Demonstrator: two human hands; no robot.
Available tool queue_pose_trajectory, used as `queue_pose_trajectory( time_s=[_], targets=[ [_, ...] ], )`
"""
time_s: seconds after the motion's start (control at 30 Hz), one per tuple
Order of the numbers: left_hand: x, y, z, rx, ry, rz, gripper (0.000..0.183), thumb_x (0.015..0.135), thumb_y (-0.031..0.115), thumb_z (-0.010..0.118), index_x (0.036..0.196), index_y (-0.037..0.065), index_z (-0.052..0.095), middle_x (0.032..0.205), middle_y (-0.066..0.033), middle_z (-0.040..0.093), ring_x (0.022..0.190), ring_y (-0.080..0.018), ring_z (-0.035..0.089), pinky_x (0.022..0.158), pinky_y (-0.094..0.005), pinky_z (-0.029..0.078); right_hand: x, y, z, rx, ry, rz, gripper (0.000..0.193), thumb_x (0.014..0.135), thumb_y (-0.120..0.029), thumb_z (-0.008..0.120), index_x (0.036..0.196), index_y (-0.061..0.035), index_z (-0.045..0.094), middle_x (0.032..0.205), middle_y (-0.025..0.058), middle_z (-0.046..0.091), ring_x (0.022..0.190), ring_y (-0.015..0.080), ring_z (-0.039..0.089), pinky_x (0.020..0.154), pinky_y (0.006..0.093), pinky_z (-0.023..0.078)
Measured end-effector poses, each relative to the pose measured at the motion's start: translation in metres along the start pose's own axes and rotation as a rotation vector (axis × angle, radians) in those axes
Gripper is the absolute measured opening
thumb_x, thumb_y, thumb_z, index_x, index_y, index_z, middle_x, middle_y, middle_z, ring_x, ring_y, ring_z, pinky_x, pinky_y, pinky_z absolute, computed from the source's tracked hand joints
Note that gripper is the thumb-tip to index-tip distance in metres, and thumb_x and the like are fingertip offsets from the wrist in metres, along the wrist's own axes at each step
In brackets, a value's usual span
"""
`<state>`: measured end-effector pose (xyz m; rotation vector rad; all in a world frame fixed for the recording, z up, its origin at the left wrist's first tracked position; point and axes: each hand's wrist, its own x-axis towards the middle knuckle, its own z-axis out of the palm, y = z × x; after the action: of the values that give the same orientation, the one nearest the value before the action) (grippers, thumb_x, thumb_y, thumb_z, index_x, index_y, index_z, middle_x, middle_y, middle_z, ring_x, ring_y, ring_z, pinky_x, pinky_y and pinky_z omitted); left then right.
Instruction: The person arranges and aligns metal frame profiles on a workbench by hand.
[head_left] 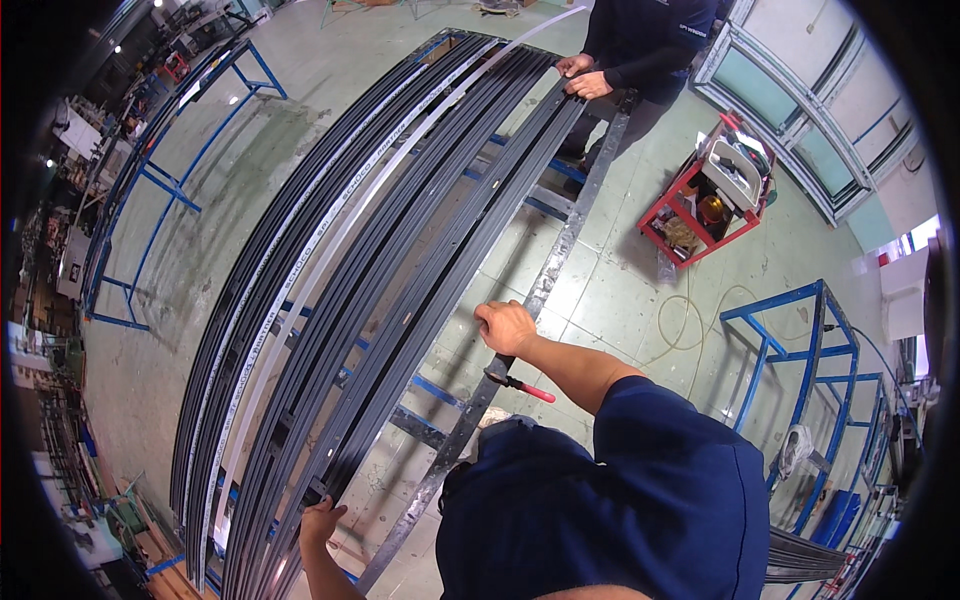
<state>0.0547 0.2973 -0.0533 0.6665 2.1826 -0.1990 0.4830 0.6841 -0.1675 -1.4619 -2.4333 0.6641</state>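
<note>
Near the front, my left hand point(319, 522) is closed around the near end of a long dark grey metal profile point(440, 290), the outermost in a row lying side by side. My right hand point(507, 327) is held with curled fingers beside the worn metal rail point(560, 250) of the stand; whether anything is inside them is hidden. Just below that wrist, a tool with a red handle point(530, 389) rests at the rail. At the far end, a co-worker's hands point(588, 82) hold or touch the outermost profile.
More dark profiles point(300, 200) and a white printed strip point(350, 210) lie across the blue-framed stand. To the right stand a red tool carrier point(690, 215) and a blue metal frame point(800, 330), with a thin hose point(690, 320) on the floor. Another blue rack point(165, 185) stands left.
</note>
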Motion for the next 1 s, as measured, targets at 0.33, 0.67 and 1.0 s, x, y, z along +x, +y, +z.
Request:
queue_pose_trajectory(
  time_s=[0.33,0.67,1.0],
  targets=[
    [0.01,-0.014,0.006,0.007,-0.004,-0.014,0.074,0.079,0.048,0.08,0.138,0.008,0.062,0.136,-0.0215,0.062,0.131,-0.0306,0.059,0.111,-0.035,0.044,0.001,-0.001,0.0,0.007,0.004,-0.009,0.018,0.084,-0.017,0.062,0.101,-0.0131,0.067,0.095,0.0098,0.071,0.091,0.0307,0.069,0.089,0.0438,0.051],
    [0.03,-0.037,0.017,0.073,0.087,0.026,0.068,0.078,0.041,0.087,0.137,0.017,0.065,0.099,-0.0079,0.076,0.074,-0.0144,0.068,0.072,-0.0328,0.054,0.001,-0.004,-0.003,-0.001,-0.021,0.005,0.019,0.084,-0.017,0.062,0.101,-0.0131,0.067,0.095,0.0097,0.071,0.092,0.0311,0.068,0.089,0.0442,0.051],
    [0.045,-0.066,0.027,0.069,0.128,0.109,0.064,0.078,0.038,0.088,0.133,0.013,0.069,0.082,-0.0065,0.073,0.061,-0.0132,0.062,0.059,-0.0329,0.051,0.003,-0.006,0.001,0.01,-0.008,-0.027,0.019,0.084,-0.017,0.062,0.102,-0.013,0.067,0.096,0.0092,0.071,0.092,0.0301,0.069,0.089,0.0437,0.051]
  ],
)
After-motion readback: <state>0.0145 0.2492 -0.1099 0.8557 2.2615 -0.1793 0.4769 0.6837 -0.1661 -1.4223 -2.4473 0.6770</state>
